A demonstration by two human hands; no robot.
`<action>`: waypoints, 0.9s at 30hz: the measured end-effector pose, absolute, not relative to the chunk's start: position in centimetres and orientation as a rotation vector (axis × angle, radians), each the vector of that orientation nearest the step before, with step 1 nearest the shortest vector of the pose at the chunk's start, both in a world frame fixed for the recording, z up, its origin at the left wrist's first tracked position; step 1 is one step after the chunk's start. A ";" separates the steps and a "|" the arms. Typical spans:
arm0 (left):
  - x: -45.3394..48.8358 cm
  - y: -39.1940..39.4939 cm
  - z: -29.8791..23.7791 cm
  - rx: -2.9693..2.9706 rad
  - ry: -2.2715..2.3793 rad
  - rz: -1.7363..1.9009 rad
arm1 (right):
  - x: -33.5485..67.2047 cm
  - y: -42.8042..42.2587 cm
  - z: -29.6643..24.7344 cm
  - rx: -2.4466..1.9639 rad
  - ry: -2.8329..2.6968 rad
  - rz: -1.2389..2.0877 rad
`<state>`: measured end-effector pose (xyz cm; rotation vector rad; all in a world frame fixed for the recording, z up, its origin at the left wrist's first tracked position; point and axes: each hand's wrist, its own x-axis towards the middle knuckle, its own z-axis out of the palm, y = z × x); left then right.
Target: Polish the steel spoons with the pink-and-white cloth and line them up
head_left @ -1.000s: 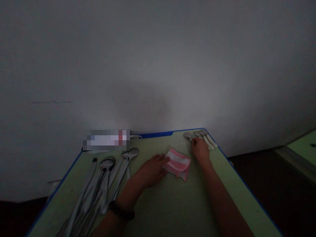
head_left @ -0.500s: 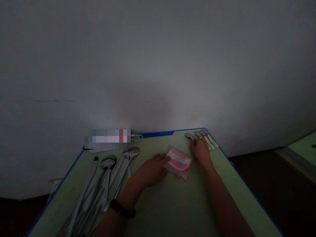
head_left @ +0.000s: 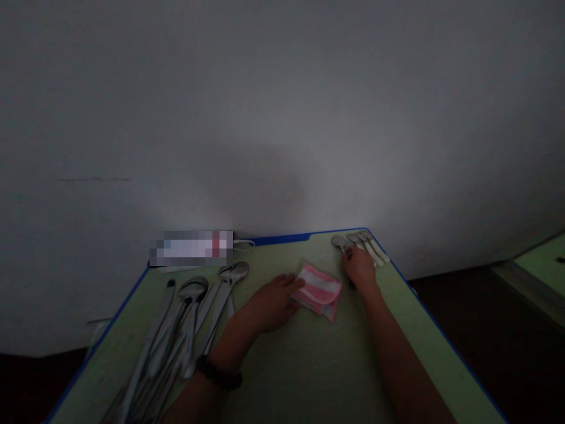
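Observation:
My left hand [head_left: 273, 301] grips the left edge of a folded pink-and-white cloth [head_left: 320, 287] in the middle of the table. At the back right, my right hand [head_left: 359, 268] is closed on a spoon [head_left: 339, 241]; its bowl points toward the wall and most of the handle is hidden by the fingers. Just right of that hand, several spoons with pale handles [head_left: 378, 252] lie side by side. A loose pile of metal cutlery [head_left: 176, 335], with spoons and long handles, spreads to the left of my left forearm.
The pale green table [head_left: 309, 377] has a blue edge and stands against a grey wall [head_left: 282, 118]. A blurred white box-like object [head_left: 192, 248] with a white cord [head_left: 245, 242] sits at the back left. Another green surface [head_left: 542, 265] shows at far right.
My right hand has shifted very slightly with the spoon, whose bowl now sits a little nearer the wall. The left hand and the cloth look almost the same.

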<state>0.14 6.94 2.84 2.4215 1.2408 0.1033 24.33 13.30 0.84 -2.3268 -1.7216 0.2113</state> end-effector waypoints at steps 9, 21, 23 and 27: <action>0.2 7.0 2.8 2.420 1.234 0.108 | 24.4 12.8 1.5 -2.366 -1.779 0.223; 0.2 6.9 2.9 2.415 1.239 0.113 | 24.5 12.9 1.4 -2.403 -1.814 0.236; 0.2 6.9 3.0 2.415 1.236 0.107 | 24.5 12.9 1.4 -2.407 -1.817 0.235; 0.3 6.8 3.2 2.410 1.241 0.095 | 24.5 13.0 1.4 -2.399 -1.835 0.244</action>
